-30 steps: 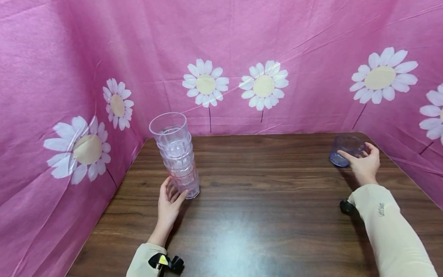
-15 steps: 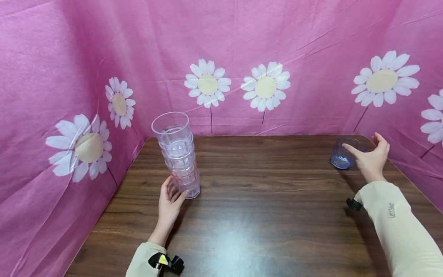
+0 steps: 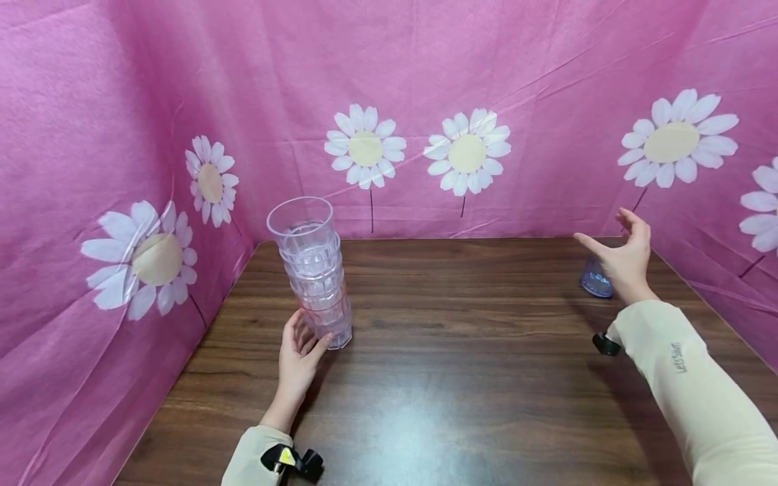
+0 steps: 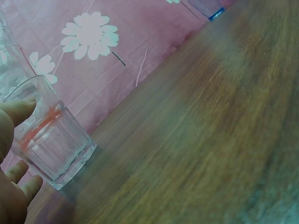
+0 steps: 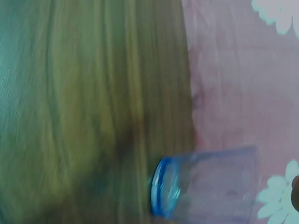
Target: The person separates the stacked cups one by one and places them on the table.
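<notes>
A tall stack of clear plastic tumblers (image 3: 315, 273) stands on the left part of the table. My left hand (image 3: 296, 358) holds its lowest tumbler, thumb on the near side and fingers round the left. In the left wrist view a reddish band runs round that bottom tumbler (image 4: 58, 149). Far off to the right stands a bluish clear cup (image 3: 595, 281) near the table's back corner. In front of it, my right hand (image 3: 629, 266) is raised with thumb and fingers spread, holding nothing, and hides much of the cup. The right wrist view shows the cup's thick blue base (image 5: 161, 186).
The brown wood-grain table (image 3: 450, 337) reaches back to a pink cloth (image 3: 413, 67) printed with white daisies. This cloth also rises along the left and right sides. Black wrist devices (image 3: 294, 460) sit at both cuffs.
My right hand has let go of the bluish cup, drawn off to the right, then moved up and left in front of it. The left hand and the stack keep their place.
</notes>
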Motion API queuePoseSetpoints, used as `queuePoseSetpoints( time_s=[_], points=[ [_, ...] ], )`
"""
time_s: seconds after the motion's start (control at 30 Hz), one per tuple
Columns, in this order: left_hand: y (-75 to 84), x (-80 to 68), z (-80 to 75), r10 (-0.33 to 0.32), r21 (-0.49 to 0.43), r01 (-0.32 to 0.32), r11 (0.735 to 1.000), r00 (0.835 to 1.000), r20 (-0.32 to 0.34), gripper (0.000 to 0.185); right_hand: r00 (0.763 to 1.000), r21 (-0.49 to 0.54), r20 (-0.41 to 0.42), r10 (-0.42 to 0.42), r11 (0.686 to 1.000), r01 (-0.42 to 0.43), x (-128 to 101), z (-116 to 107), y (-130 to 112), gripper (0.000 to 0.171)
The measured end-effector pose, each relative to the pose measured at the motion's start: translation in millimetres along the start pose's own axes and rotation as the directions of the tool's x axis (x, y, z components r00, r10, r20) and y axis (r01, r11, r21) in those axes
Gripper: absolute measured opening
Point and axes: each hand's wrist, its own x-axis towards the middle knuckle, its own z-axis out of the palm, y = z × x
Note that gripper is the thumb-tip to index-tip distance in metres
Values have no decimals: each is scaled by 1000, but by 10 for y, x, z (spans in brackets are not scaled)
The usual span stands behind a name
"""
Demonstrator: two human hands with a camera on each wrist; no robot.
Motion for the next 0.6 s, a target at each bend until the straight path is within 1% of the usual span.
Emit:
queuePoseSetpoints(
  time_s=[0.17,0.33,0.5,0.6],
  points=[
    [-11,-11,2,-5,5,5,1000,1000,-1,70,996,31,91,-9,1000,6,-35,143,-152,80],
    [-10,-3,5,3,0,-3,1000,1000,-2,70,982,58,187,-35,998,25,-100,294,-310,82],
    [-11,-3,3,9,0,-9,1000,1000,-4,70,952,83,300,-60,996,36,-216,440,-468,84],
    [-8,-3,3,13,-3,-13,1000,1000,-3,70,928,114,363,-82,993,43,-335,509,-647,82]
  ],
)
